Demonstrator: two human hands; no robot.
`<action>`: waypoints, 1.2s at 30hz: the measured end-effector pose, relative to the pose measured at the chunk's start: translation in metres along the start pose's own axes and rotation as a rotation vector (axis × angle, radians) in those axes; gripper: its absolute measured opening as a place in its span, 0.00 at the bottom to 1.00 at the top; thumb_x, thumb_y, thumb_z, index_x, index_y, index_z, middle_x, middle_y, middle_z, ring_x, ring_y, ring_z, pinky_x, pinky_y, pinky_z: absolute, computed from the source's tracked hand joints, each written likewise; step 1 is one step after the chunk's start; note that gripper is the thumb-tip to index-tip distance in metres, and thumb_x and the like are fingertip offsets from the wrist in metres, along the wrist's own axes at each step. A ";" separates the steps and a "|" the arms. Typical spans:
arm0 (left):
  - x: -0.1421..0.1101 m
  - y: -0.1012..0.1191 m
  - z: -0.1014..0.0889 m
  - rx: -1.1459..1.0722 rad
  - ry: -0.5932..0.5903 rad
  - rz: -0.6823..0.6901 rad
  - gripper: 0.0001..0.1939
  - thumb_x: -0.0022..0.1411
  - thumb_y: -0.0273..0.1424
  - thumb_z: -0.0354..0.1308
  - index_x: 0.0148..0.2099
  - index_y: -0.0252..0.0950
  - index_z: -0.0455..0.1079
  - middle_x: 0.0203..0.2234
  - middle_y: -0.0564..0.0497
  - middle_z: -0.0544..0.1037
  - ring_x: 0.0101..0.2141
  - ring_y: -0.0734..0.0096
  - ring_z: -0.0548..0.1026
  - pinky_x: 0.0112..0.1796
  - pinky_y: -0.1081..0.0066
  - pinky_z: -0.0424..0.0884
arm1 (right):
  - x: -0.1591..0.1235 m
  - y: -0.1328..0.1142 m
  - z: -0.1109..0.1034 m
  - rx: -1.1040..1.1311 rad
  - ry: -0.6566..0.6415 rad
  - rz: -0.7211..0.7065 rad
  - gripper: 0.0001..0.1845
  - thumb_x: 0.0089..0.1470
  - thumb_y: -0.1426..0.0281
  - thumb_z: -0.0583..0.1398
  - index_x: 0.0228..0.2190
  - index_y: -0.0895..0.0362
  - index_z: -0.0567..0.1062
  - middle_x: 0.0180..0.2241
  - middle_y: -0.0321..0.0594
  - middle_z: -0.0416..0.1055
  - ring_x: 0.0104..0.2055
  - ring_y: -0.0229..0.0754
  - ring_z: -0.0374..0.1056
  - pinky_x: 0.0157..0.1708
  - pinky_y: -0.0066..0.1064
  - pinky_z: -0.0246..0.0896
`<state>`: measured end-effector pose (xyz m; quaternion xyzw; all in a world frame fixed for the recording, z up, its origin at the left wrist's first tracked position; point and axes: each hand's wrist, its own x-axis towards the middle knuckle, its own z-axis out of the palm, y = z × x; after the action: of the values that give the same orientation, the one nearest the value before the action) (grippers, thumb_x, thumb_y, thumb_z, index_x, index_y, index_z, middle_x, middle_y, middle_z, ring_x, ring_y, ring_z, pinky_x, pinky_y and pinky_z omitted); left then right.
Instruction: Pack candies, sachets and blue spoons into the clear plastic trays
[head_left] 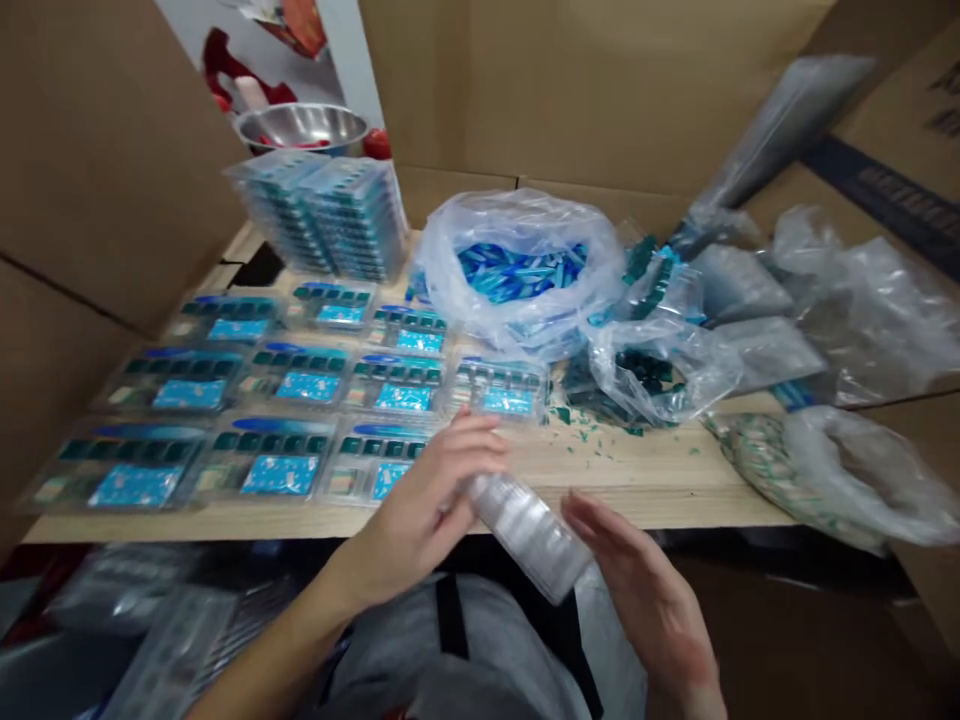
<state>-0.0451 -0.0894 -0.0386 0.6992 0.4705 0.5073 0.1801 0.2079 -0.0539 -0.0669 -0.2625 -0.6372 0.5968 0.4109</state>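
My left hand (427, 505) is closed around the upper end of a stack of clear plastic trays (531, 535), held tilted in front of my body. My right hand (641, 590) is beside the lower right end of that stack, fingers stretched out; whether it touches the plastic I cannot tell. Just beyond my left hand are filled clear trays, such as this one (279, 460), set out in rows. They contain green square pieces, a light blue patterned packet and, in many, a blue slender piece along the top.
Behind the rows stand stacked filled trays (330, 215) and a metal bowl (300, 125). Plastic bags hold blue pieces (525, 272), dark green pieces (649, 372) and pale green-striped pieces (780, 470). Green scraps (592, 425) lie on the wooden table (637, 485). Cardboard walls (600, 90) enclose it.
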 end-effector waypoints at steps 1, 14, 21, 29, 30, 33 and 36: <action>0.002 0.002 0.006 0.003 -0.032 0.080 0.24 0.62 0.15 0.49 0.55 0.43 0.66 0.51 0.49 0.75 0.60 0.66 0.66 0.64 0.56 0.56 | 0.001 -0.003 0.002 -0.115 -0.035 -0.008 0.39 0.51 0.40 0.58 0.58 0.46 0.69 0.60 0.44 0.66 0.61 0.55 0.62 0.59 0.48 0.59; -0.024 0.028 0.047 -0.646 0.367 -0.720 0.10 0.65 0.43 0.57 0.40 0.43 0.73 0.31 0.54 0.78 0.29 0.73 0.77 0.30 0.77 0.75 | -0.001 0.000 0.074 -0.947 0.205 -0.570 0.26 0.47 0.82 0.57 0.47 0.51 0.74 0.67 0.36 0.51 0.66 0.46 0.55 0.67 0.47 0.45; -0.025 0.024 0.050 -0.881 0.218 -0.763 0.18 0.57 0.41 0.67 0.49 0.46 0.74 0.39 0.52 0.82 0.39 0.68 0.80 0.41 0.74 0.76 | -0.007 -0.003 0.065 -0.839 0.071 -0.512 0.30 0.66 0.63 0.54 0.65 0.57 0.56 0.67 0.49 0.51 0.66 0.54 0.54 0.63 0.50 0.55; -0.012 0.009 0.027 -0.924 0.092 -0.799 0.22 0.59 0.48 0.62 0.50 0.41 0.77 0.37 0.47 0.83 0.38 0.59 0.81 0.39 0.65 0.79 | -0.007 -0.009 0.008 -0.471 0.567 -0.005 0.23 0.60 0.67 0.61 0.57 0.46 0.69 0.59 0.39 0.65 0.61 0.49 0.61 0.58 0.43 0.59; -0.011 0.008 0.024 -0.901 0.056 -0.777 0.23 0.59 0.48 0.62 0.51 0.41 0.77 0.38 0.46 0.83 0.39 0.58 0.81 0.39 0.66 0.79 | -0.007 -0.007 0.002 -0.427 0.519 0.063 0.23 0.59 0.65 0.62 0.55 0.47 0.70 0.56 0.41 0.68 0.58 0.49 0.64 0.54 0.40 0.64; -0.007 0.008 0.020 -0.755 0.063 -0.705 0.22 0.59 0.48 0.62 0.52 0.43 0.77 0.46 0.46 0.81 0.46 0.58 0.79 0.43 0.67 0.78 | -0.009 0.001 -0.006 -0.250 0.479 0.174 0.18 0.53 0.60 0.66 0.46 0.51 0.77 0.43 0.41 0.76 0.44 0.45 0.73 0.38 0.30 0.70; 0.000 0.005 0.023 -0.634 0.135 -0.624 0.24 0.59 0.45 0.64 0.56 0.44 0.73 0.52 0.46 0.78 0.51 0.59 0.77 0.48 0.66 0.75 | -0.014 0.006 -0.005 -0.045 0.655 0.147 0.15 0.52 0.61 0.67 0.42 0.49 0.75 0.33 0.34 0.73 0.30 0.37 0.70 0.26 0.23 0.66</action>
<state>-0.0228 -0.0867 -0.0443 0.3995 0.4909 0.5921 0.4988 0.2186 -0.0621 -0.0763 -0.4944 -0.4639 0.4946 0.5439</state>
